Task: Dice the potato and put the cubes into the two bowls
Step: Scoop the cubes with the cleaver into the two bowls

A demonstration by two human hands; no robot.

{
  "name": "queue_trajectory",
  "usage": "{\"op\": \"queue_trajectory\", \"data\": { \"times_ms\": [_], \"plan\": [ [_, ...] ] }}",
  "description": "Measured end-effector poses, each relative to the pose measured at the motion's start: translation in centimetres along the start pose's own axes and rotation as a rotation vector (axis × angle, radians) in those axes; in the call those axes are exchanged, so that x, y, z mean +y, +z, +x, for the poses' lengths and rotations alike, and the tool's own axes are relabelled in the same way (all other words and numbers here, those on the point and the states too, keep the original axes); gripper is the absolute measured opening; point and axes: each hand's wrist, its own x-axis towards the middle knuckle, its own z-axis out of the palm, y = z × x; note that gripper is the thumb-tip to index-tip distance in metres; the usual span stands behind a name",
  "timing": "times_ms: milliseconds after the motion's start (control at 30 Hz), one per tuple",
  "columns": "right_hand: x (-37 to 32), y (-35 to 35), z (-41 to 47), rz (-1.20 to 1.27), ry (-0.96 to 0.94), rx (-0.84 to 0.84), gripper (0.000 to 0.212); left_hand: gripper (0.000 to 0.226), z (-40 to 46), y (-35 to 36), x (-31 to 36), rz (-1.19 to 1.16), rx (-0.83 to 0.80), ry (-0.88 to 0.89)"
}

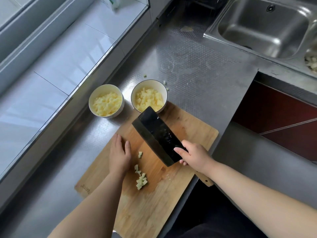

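Observation:
Two white bowls stand side by side beyond the wooden cutting board (192,134); the left bowl (91,104) and the right bowl (163,88) both hold yellow potato cubes. A small cluster of potato cubes (141,180) lies on the board, with a few more cubes (140,154) just above it. My left hand (120,155) rests flat on the board, fingers straight, just left of the cubes. My right hand (192,154) grips the handle of a black cleaver (157,134), whose broad blade is tilted over the board and overlaps the right bowl's near rim.
The board lies on a steel counter (197,74) whose front edge drops off on the right. A steel sink (264,26) sits at the back right, with potato scraps (312,63) at the far right edge. A few stray cubes (165,82) lie by the right bowl. Tiled wall at left.

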Motion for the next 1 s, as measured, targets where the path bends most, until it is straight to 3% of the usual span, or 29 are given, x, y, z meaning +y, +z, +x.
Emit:
{"op": "queue_trajectory", "data": {
  "times_ms": [167, 367, 600, 1000],
  "plan": [
    [1.6, 2.1, -1.3, 0.009, 0.062, -0.035, 0.036, 0.047, -4.4, 1.4, 0.3, -0.015, -0.045, 0.187],
    [2.4, 3.8, -2.0, 0.061, 0.208, -0.013, 0.038, 0.054, -9.1, 3.1, -1.1, -0.137, -0.023, 0.308],
    [1.7, 5.8, -2.7, 0.035, 0.266, -0.144, 0.033, 0.052, -9.8, 4.8, 1.4, -0.493, 0.204, -0.036],
    [0.6, 9.4, -3.9, 0.083, 0.271, -0.237, 0.030, 0.056, -9.2, 6.7, 4.9, -0.691, 0.319, -0.123]
  ]
}}
